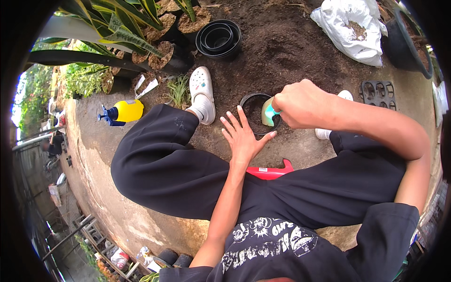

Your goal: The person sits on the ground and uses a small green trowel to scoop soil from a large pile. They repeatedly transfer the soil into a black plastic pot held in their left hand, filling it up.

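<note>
A black plastic plant pot (251, 105) stands on the ground between my feet, with dark soil inside. My right hand (299, 104) grips a turquoise hand trowel (268, 112), whose soil-dusted blade is over the right side of the pot's mouth. With fingers spread, my left hand (243, 134) is at the pot's near left rim and holds nothing. Whether its fingertips touch the rim I cannot tell. Loose dark soil (282, 53) is heaped on the ground beyond the pot. Below my hands, part of a red plastic stool (269, 172) shows between my legs.
Nested black pots (218, 38) stand beyond my left foot, beside potted snake plants (137, 31). A yellow spray bottle (128, 110) lies at the left, near a small grassy plant (179, 90). At the right are a white sack (352, 31), a large dark pot (405, 46) and a black cell tray (378, 93).
</note>
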A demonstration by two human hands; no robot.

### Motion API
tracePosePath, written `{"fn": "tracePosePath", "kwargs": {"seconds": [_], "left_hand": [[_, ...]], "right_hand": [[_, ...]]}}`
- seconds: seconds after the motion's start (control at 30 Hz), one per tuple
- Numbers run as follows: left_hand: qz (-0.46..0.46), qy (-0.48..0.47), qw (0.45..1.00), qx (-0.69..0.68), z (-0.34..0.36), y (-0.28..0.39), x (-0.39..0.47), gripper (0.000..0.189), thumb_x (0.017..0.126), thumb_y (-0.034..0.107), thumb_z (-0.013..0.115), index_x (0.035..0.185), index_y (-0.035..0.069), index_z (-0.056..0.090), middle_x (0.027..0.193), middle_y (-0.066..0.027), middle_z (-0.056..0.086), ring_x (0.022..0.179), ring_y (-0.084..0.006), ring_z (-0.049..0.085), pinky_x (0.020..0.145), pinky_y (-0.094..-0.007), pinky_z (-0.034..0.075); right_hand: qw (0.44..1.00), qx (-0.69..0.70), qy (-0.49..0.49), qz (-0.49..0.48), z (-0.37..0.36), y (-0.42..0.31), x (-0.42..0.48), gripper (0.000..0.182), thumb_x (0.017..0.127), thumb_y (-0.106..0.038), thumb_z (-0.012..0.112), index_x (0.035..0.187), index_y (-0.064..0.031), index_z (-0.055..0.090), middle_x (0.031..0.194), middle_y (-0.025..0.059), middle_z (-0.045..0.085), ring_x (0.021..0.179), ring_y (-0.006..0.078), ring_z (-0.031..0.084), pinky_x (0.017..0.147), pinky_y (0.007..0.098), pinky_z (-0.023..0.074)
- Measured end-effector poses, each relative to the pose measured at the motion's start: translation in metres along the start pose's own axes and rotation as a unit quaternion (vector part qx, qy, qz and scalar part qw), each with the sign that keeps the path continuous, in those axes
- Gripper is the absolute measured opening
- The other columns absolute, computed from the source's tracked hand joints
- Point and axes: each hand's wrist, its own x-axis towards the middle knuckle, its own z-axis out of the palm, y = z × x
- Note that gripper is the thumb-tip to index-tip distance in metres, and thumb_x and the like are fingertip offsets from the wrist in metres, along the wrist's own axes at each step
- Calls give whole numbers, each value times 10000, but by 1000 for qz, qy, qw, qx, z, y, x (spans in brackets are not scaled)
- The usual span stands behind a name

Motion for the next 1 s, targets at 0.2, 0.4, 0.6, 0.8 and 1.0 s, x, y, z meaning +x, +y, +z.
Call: {"fn": "tracePosePath", "kwargs": {"seconds": [0.2,0.4,0.6,0.8,1.0], "left_hand": [[15,18,1000,-2,9,-5,1,1448,708,880,662,1641,33,-54,1614,-448,62,1510,-620,-23,1184,-715,91],[1,23,1000,-6,5,-2,-1,1446,692,869,687,1650,65,-39,1616,-434,106,1507,-625,34,1188,-707,116],[-11,20,1000,-2,4,-1,-1,1443,693,862,695,1651,69,-36,1620,-426,118,1521,-598,22,1190,-706,110],[-14,23,1000,-12,7,-2,-3,1441,692,855,702,1653,76,-38,1620,-421,131,1521,-598,31,1196,-696,116],[-26,5,999,-18,0,5,-1,1459,680,838,729,1651,89,-61,1626,-406,139,1526,-585,55,1197,-688,145]], "right_hand": [[1000,-1,-12,-25,-24,-17,-2,184,723,-76,658,866,-3,748,702,227,692,685,394,713,591,478,563],[1000,-28,-12,-9,-17,-4,2,122,731,-114,682,779,-13,732,694,231,692,683,399,718,597,470,574],[999,-27,18,-37,1,-9,1,117,699,-120,720,719,-5,714,640,211,672,613,371,706,548,450,550],[993,-86,30,-73,-50,-23,-4,102,697,-91,705,727,7,708,634,200,669,634,371,706,557,453,541],[997,-63,22,-47,-9,-11,3,105,662,-92,713,714,-1,719,671,214,690,656,373,721,581,449,566]]}}
